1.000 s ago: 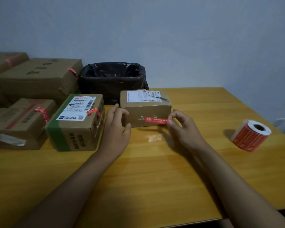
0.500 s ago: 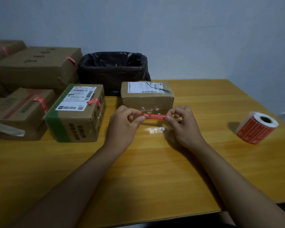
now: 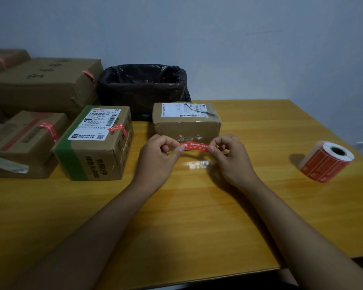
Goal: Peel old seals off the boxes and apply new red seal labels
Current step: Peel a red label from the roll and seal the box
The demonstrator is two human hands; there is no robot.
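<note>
At centre frame we see the left hand (image 3: 157, 158) and the right hand (image 3: 232, 159) stretching a red seal label (image 3: 194, 146) between them, each grip a closed pinch of thumb and forefinger on one end of the strip. The label hangs level, just in front of the lower front face of the small box (image 3: 187, 124), whose front shows pale torn patches; we cannot tell whether the strip touches the cardboard. At right of frame a roll of red labels (image 3: 327, 162) lies on its side on the bench (image 3: 197, 216). At left stand sealed boxes, the nearest a green-taped box (image 3: 94, 143), and behind the small box a black-lined bin (image 3: 143, 88).
</note>
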